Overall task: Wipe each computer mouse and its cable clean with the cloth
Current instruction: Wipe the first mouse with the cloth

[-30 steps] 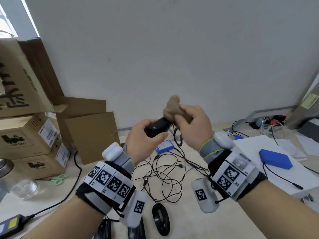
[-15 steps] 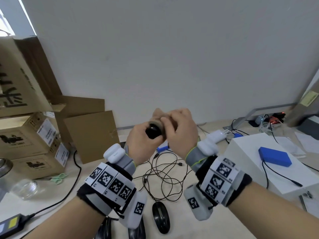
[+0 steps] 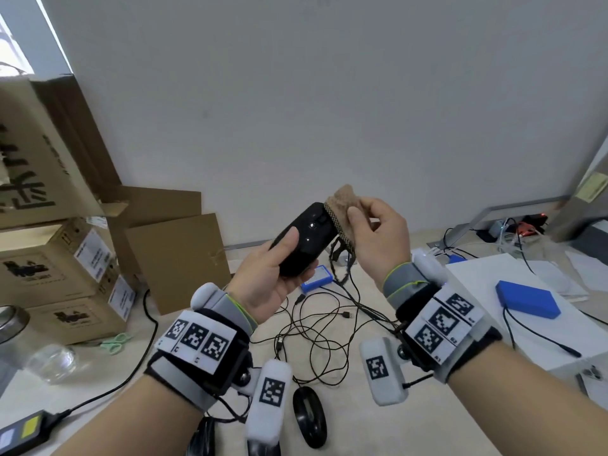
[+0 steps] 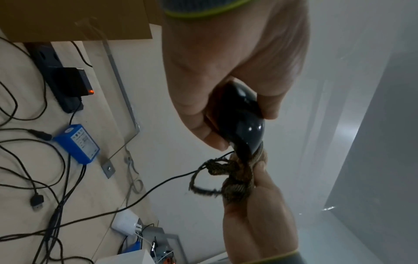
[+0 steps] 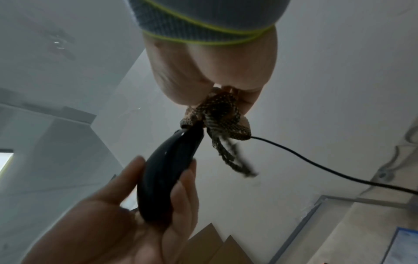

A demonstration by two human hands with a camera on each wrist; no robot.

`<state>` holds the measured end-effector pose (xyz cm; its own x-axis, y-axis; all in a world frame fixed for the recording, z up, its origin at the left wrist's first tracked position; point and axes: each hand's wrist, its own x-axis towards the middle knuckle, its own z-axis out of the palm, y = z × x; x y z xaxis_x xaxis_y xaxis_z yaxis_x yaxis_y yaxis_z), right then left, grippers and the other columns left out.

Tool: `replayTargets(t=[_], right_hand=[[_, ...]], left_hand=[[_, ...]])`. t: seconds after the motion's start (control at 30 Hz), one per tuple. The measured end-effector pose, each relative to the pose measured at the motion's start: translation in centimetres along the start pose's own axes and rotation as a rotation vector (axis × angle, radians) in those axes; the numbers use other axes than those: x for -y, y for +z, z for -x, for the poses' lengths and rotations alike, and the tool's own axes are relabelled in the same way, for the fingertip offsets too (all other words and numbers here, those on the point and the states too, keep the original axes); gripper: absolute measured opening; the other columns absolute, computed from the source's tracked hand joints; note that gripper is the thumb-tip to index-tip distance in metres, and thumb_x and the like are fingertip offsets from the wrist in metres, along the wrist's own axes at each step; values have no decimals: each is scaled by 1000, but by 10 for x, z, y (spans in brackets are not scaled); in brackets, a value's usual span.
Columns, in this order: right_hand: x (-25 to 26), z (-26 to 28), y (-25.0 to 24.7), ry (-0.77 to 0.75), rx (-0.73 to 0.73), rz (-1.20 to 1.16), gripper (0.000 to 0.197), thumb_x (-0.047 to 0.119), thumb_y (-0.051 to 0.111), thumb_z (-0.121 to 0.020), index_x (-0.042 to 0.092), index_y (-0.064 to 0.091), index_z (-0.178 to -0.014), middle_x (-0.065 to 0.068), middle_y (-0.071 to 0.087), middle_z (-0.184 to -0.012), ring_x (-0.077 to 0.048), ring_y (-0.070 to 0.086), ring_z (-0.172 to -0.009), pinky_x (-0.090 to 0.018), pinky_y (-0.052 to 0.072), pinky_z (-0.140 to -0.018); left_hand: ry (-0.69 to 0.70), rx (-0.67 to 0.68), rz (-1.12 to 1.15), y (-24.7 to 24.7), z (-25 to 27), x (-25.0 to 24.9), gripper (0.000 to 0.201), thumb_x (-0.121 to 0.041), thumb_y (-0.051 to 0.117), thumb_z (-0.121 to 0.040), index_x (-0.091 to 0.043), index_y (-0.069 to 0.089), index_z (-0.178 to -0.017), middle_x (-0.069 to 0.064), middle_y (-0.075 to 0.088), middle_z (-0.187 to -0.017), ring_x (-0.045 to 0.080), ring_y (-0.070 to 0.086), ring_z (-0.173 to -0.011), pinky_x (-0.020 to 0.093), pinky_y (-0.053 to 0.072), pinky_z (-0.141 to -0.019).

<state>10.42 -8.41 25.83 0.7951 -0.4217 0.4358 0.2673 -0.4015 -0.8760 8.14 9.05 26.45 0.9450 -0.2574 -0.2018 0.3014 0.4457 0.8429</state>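
My left hand (image 3: 276,274) grips a glossy black mouse (image 3: 304,238) in the air above the desk, thumb along its near side. My right hand (image 3: 378,238) pinches a tan cloth (image 3: 342,205) with a dark woven edge and presses it on the mouse's front end. In the left wrist view the mouse (image 4: 242,117) sits in my fingers with the cloth (image 4: 237,176) bunched below it. The right wrist view shows the cloth (image 5: 217,114) at the mouse's (image 5: 167,171) tip. The mouse's thin black cable (image 5: 316,166) runs down to the tangle of cables (image 3: 322,330) on the desk.
Another black mouse (image 3: 309,416) lies on the desk near the front edge, one more (image 3: 200,439) partly hidden by my left wrist. Cardboard boxes (image 3: 59,274) stack at the left. A small blue box (image 3: 316,274), a blue block (image 3: 526,299) on a white box, scissors (image 3: 115,342).
My right hand with the cloth slid from the mouse's middle back to its front end. My left hand turned the mouse so its top faces me.
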Motion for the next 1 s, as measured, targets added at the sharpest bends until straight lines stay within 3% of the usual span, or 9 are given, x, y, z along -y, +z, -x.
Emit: replayTargets(t=[0.17, 0.33, 0.43, 0.57, 0.63, 0.7, 0.77, 0.87, 1.0], right_hand=[[17, 31, 10, -302, 79, 292, 27, 31, 60, -88, 25, 70, -113, 6, 48, -97, -10, 55, -84, -17, 37, -74], [20, 61, 8, -587, 317, 309, 26, 28, 67, -84, 26, 69, -109, 4, 51, -98, -11, 55, -77, -23, 45, -62], [19, 54, 5, -669, 372, 302, 25, 33, 61, -87, 24, 69, -109, 2, 52, -97, -13, 55, -73, -23, 46, -59], [14, 20, 8, -392, 162, 236, 23, 34, 60, -89, 22, 72, -105, 1, 58, -95, -12, 57, -82, -19, 42, -73], [9, 5, 7, -158, 98, 169, 17, 28, 61, -90, 21, 73, -100, 1, 66, -93, -14, 61, -87, -22, 43, -81], [12, 1, 5, 8, 27, -48, 9, 20, 63, -91, 23, 71, -92, 9, 67, -82, -3, 60, -74, -25, 49, -75], [21, 8, 3, 57, -2, -169, 11, 16, 64, -92, 27, 67, -89, 12, 65, -77, 1, 55, -58, -20, 50, -62], [24, 20, 10, 49, 31, -218, 7, 24, 67, -87, 31, 66, -88, 4, 70, -80, -8, 57, -57, -30, 54, -59], [18, 21, 15, 19, -11, -109, 14, 44, 63, -77, 35, 65, -88, 0, 70, -95, -16, 64, -78, -40, 56, -77]], left_hand=[[44, 18, -8, 14, -2, 7, 33, -27, 48, -99, -5, 61, -120, 11, 72, -100, 20, 72, -84, 35, 60, -67], [-45, 3, 146, 15, -2, 3, 72, -63, 23, -97, -13, 74, -104, 11, 73, -105, 19, 73, -92, 34, 54, -79], [-9, 18, 101, 14, -1, 2, 70, -66, 24, -95, -18, 74, -102, 9, 74, -104, 22, 72, -93, 39, 52, -86], [93, 30, -89, 7, -1, 3, 41, -46, 52, -92, -19, 63, -121, 10, 71, -101, 21, 68, -67, 28, 54, -56], [110, 40, -70, 4, 1, 2, 47, -38, 62, -83, -21, 59, -127, 16, 70, -103, 22, 64, -62, 24, 51, -51], [98, 31, 33, 5, 1, -1, 37, -35, 59, -89, -20, 58, -123, 12, 71, -94, 21, 65, -60, 22, 52, -49], [56, -17, 134, 9, -2, -2, 28, -34, 55, -96, -17, 55, -118, 11, 70, -86, 21, 66, -57, 21, 52, -46], [38, -71, 97, 15, 0, -1, 39, -38, 51, -98, -5, 53, -119, 15, 64, -92, 23, 64, -56, 24, 53, -47], [235, -128, -486, 20, 7, 12, 37, -48, 40, -100, -15, 54, -107, 11, 60, -89, 16, 57, -56, 26, 44, -48]])
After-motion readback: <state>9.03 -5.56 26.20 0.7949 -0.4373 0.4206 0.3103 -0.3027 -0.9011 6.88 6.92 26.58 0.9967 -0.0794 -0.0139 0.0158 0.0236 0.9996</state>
